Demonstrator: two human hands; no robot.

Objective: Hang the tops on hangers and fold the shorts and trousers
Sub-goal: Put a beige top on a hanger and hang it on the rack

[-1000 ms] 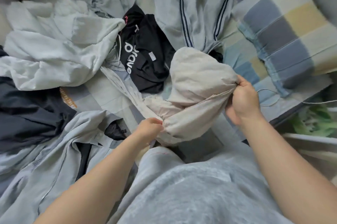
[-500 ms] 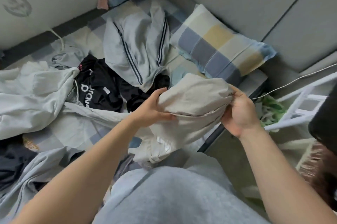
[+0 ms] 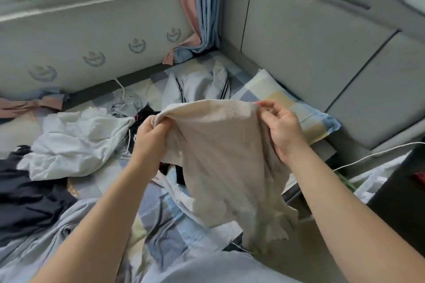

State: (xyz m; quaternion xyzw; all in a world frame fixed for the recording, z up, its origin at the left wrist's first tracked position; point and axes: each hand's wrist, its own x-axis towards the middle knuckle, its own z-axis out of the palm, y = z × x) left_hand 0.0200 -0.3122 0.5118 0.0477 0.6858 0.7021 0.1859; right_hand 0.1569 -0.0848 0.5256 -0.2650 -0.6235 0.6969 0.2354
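Note:
A beige garment (image 3: 225, 163) hangs in the air in front of me, above the bed. My left hand (image 3: 150, 133) pinches its upper left edge and my right hand (image 3: 281, 126) pinches its upper right edge, so the top edge is stretched between them. The lower part dangles crumpled over the bed edge. I cannot tell whether it is a top or shorts. Behind it lie a white garment (image 3: 76, 142), a black printed garment (image 3: 143, 113) mostly hidden, a light grey striped garment (image 3: 195, 84), and a dark navy garment (image 3: 27, 190) at the left.
The bed has a checked sheet (image 3: 161, 213) and a checked pillow (image 3: 305, 112) against the grey padded headboard (image 3: 310, 52). A light blue garment (image 3: 46, 241) lies near me at the left. A white cable (image 3: 372, 156) and a white rack (image 3: 372, 183) are at the right beside the bed.
Both hands have lifted the beige garment up off the bed and spread its top edge apart. My view has tilted up, and the wall, window and curtain have come into sight.

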